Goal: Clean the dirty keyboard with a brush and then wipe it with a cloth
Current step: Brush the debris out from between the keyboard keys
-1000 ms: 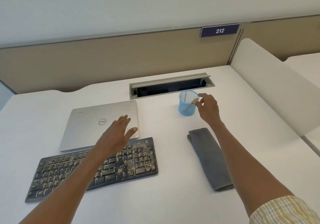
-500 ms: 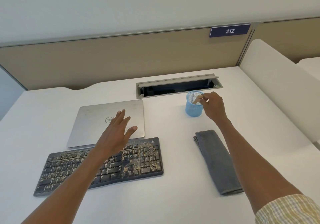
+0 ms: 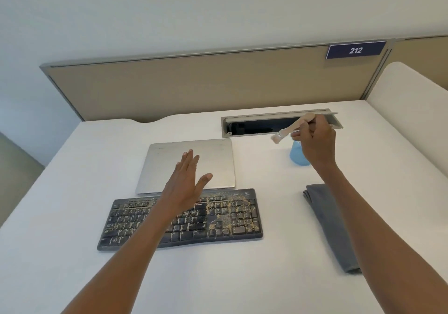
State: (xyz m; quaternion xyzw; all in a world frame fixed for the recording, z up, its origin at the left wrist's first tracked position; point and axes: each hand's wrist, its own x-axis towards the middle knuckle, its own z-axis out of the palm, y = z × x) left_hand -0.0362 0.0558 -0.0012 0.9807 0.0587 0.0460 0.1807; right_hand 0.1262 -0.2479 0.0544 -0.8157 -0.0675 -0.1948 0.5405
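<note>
Behind the right hand (image 3: pixel 315 141) gripping the brush (image 3: pixel 294 128), the cup (image 3: pixel 298 155) half hides.

1. The keyboard (image 3: pixel 184 219) lies on the desk (image 3: pixel 218 277), close to the person.
2. The laptop (image 3: pixel 218 163) lies just behind the keyboard.
3. The cloth (image 3: pixel 332 226) lies to the right of the keyboard, apart from it.
4. The cup (image 3: pixel 297 155) stands behind the cloth.
5. The slot (image 3: pixel 254 125) is in the desk behind the cup and laptop.
6. The brush (image 3: pixel 294 127) is up above the cup.
</note>
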